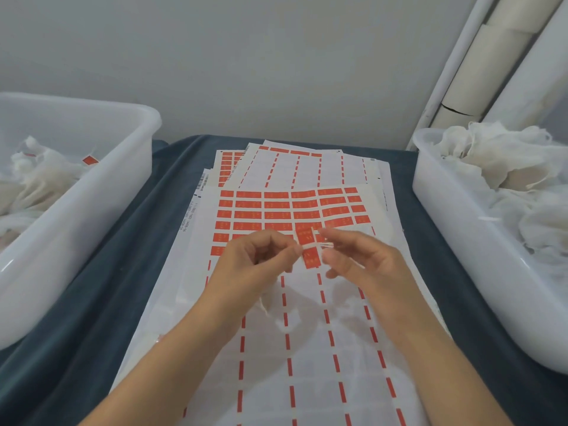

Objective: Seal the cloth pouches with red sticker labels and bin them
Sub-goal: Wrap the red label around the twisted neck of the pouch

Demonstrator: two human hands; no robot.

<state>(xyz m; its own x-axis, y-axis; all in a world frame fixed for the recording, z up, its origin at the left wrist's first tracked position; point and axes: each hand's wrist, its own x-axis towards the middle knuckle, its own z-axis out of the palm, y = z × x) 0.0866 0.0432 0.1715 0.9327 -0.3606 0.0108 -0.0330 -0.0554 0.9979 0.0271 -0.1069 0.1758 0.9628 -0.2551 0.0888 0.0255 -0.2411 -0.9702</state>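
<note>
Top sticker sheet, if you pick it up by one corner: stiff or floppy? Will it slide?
The top sticker sheet is probably floppy: it looks thin and already curves. Likely light, so it may drag on the sheets beneath. The half-peeled backing may curl.

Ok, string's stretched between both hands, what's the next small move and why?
Probably fold the red label shut around the string: left hand and right hand pinch the string taut, the label hanging over it above the sheet.
</note>
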